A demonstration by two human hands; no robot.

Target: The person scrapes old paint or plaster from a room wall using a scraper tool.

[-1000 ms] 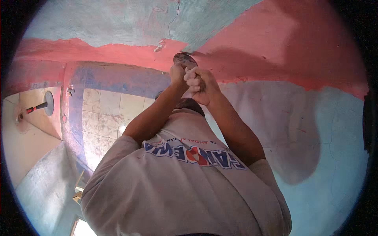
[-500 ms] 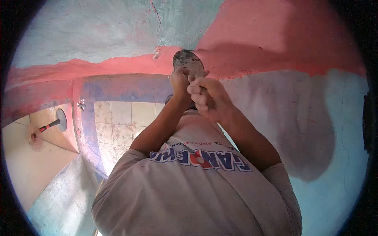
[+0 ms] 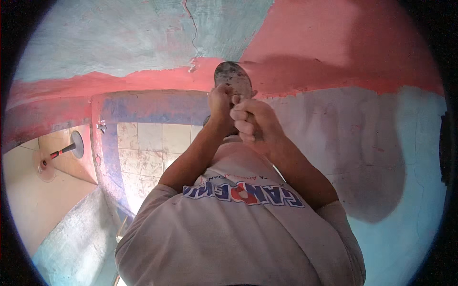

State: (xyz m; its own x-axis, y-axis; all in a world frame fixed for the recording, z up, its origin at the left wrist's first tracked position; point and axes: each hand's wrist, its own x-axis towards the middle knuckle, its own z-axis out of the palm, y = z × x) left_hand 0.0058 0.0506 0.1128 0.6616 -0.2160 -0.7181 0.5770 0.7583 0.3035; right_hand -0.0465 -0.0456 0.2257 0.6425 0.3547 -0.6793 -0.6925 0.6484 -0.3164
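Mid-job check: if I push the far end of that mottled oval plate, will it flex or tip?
The mottled oval plate is probably stiff: it juts past the left hand with no visible sag. It may tip about the grip, since the hand sits at its near end. Weight is hard to judge.

Dark-blotched grey disc (image 3: 232, 74), pink and blue-grey wall (image 3: 305, 28), grey shirt (image 3: 238, 238)

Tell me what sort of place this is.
Probably an indoor room with worn or unfinished paintwork: a cracked grey-blue surface meets uneven pink paint, and smudged pale tiles show to the left.
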